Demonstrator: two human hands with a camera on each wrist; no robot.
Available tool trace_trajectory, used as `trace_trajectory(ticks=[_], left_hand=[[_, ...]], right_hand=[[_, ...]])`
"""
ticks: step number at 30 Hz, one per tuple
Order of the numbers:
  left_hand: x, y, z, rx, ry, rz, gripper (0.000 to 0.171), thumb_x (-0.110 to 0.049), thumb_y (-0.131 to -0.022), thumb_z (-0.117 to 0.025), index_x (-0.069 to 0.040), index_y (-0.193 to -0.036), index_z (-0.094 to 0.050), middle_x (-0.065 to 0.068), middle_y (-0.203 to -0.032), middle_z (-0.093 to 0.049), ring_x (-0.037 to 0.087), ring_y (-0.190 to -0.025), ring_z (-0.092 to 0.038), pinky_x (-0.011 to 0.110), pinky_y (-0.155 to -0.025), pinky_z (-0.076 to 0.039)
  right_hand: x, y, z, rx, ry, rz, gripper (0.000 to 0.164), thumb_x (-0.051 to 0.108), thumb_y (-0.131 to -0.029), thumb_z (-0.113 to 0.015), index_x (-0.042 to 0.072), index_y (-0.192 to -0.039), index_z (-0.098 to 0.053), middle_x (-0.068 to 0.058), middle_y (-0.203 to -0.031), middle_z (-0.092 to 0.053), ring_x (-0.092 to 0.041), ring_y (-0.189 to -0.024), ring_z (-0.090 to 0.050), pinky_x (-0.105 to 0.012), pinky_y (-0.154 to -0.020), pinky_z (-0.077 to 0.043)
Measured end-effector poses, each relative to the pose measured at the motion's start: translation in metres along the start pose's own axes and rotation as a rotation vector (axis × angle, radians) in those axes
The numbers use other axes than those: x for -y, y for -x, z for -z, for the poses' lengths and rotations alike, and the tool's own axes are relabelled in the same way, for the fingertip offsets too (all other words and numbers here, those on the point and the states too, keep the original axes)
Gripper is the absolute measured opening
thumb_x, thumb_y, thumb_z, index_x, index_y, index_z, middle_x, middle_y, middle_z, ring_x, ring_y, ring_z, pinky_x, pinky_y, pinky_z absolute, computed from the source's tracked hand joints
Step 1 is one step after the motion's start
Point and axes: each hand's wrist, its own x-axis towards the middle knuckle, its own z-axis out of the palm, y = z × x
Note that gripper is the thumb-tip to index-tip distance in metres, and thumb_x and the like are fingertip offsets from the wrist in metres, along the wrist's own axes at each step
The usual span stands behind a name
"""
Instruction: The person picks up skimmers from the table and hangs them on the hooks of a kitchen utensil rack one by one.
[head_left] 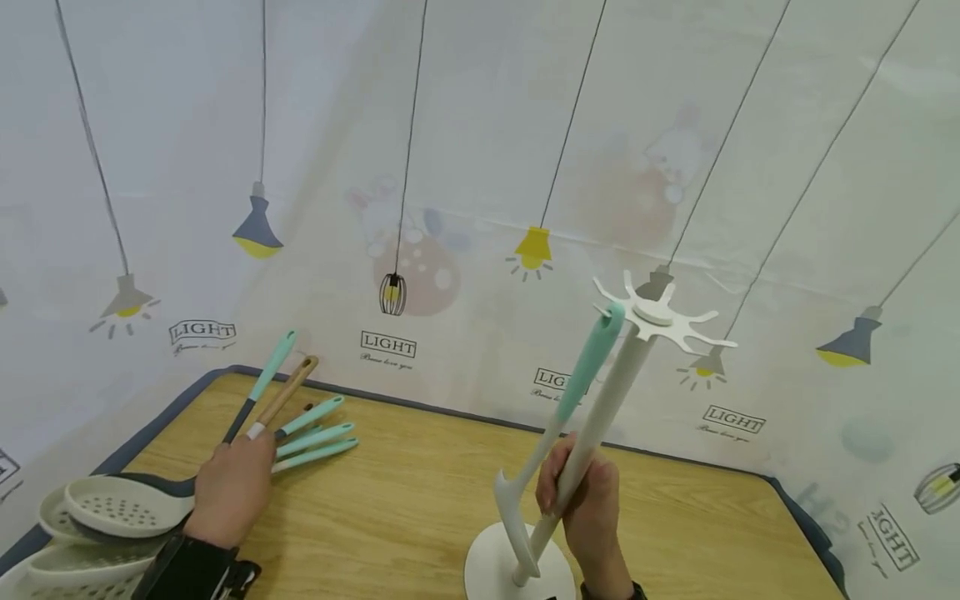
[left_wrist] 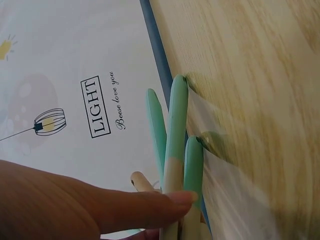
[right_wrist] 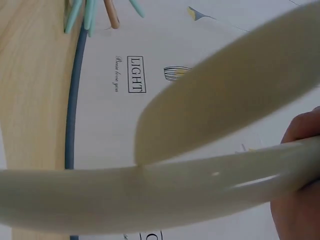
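Observation:
My right hand [head_left: 588,492] grips the white pole [head_left: 600,408] of a utensil stand, fingers and thumb wrapped round it. A cream utensil with a mint handle [head_left: 592,358] hangs from the stand's hooked top [head_left: 654,312]; its broad head [right_wrist: 225,85] fills much of the right wrist view. At the left, my left hand [head_left: 232,487] lies over a bunch of kitchen utensils. In the left wrist view its thumb [left_wrist: 170,205] crosses mint handles [left_wrist: 177,120], holding them against the fingers, which are mostly hidden. Perforated spoon heads [head_left: 123,504] lie beside the left wrist.
The round white base [head_left: 480,567] rests on the wooden table [head_left: 405,467]. A wooden handle [head_left: 288,390] and several mint handles [head_left: 318,433] point towards the back edge. Behind the table's dark rim [head_left: 450,412] rises a white printed backdrop [head_left: 465,167].

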Motion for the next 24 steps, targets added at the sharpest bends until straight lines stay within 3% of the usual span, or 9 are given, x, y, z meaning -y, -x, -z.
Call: trace_trajectory(ticks=[3, 7, 11, 24], left_hand=[[-0.001, 0.0, 0.001, -0.01, 0.002, -0.004, 0.006, 0.008, -0.093, -0.06, 0.004, -0.096, -0.064, 0.021, -0.08, -0.061, 0.034, -0.069, -0.056, 0.047, -0.057, -0.049], [-0.001, 0.0, 0.001, -0.013, 0.006, -0.003, 0.005, 0.007, -0.094, -0.06, 0.004, -0.097, -0.064, 0.02, -0.079, -0.061, 0.033, -0.068, -0.056, 0.046, -0.057, -0.049], [0.0, 0.001, 0.0, -0.001, 0.0, -0.002, 0.006, 0.007, -0.094, -0.06, 0.004, -0.098, -0.064, 0.02, -0.08, -0.061, 0.033, -0.068, -0.055, 0.046, -0.057, -0.049], [0.0, -0.001, 0.001, 0.028, -0.007, 0.007, 0.01, 0.007, -0.093, -0.061, 0.004, -0.101, -0.064, 0.021, -0.083, -0.063, 0.034, -0.072, -0.057, 0.047, -0.059, -0.05]], right_hand=[[0.003, -0.008, 0.001, 0.071, -0.065, 0.043, 0.048, 0.036, -0.113, -0.023, 0.002, -0.089, -0.047, -0.009, -0.059, -0.036, -0.021, -0.043, -0.033, -0.035, -0.034, -0.031], [0.006, -0.014, -0.002, 0.086, -0.069, 0.016, 0.047, 0.03, -0.114, -0.018, 0.002, -0.082, -0.038, -0.005, -0.056, -0.028, -0.02, -0.039, -0.025, -0.032, -0.03, -0.026], [0.006, -0.013, -0.004, 0.041, -0.031, -0.013, 0.05, 0.037, -0.113, -0.023, 0.003, -0.077, -0.03, -0.005, -0.055, -0.025, -0.02, -0.038, -0.021, -0.032, -0.029, -0.022], [0.009, -0.009, -0.012, -0.1, 0.129, -0.035, 0.058, 0.044, -0.11, -0.03, -0.001, -0.074, -0.029, -0.008, -0.053, -0.025, -0.019, -0.038, -0.024, -0.028, -0.028, -0.024]])
